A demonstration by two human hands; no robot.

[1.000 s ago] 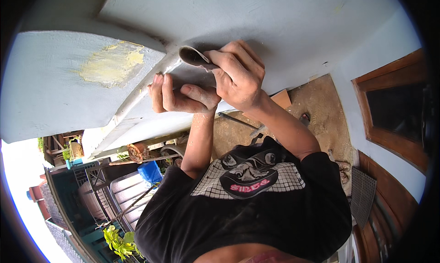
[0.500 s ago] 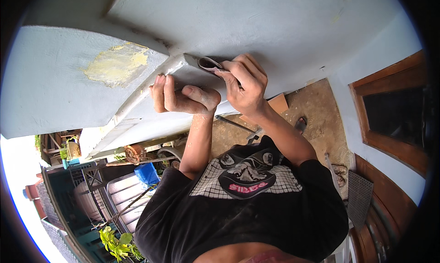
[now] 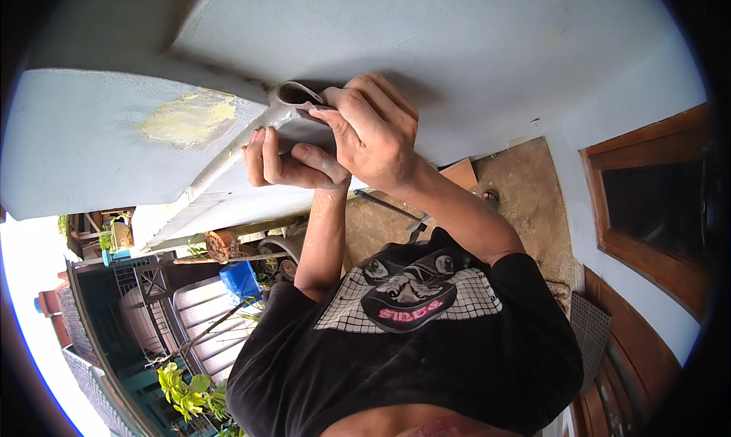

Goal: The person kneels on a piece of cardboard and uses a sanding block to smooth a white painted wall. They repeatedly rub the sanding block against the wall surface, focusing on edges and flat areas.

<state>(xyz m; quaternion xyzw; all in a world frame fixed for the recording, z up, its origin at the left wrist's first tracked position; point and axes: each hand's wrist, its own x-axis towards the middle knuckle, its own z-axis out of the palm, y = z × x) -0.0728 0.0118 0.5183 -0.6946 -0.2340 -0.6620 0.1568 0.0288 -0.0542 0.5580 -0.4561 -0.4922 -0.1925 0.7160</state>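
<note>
My right hand [image 3: 377, 132] pinches a folded sheet of sandpaper [image 3: 295, 94] between thumb and fingers. The sheet's looped end rests at the corner of a grey wall ledge [image 3: 304, 131], against the pale painted wall. Just below and to the left, my left hand [image 3: 293, 163] is palm up beside the ledge, its dusty fingers half curled and apart from the thumb. I see nothing held in it; whether its fingertips touch the ledge I cannot tell. Left of the ledge, a patch of yellowish filler [image 3: 190, 120] marks the light blue-grey wall panel [image 3: 84, 148].
A brown-framed window [image 3: 647, 193] is at the right. Below, the brown floor [image 3: 525, 208] holds a dark long-handled tool [image 3: 392, 208] and an orange-brown board [image 3: 459, 174]. At the lower left are a blue container [image 3: 241, 280], railings and a leafy plant [image 3: 183, 391].
My right hand has moved left and slightly up with the sandpaper, from right of the ledge's corner onto it. The left hand has shifted slightly left and stays half curled.
</note>
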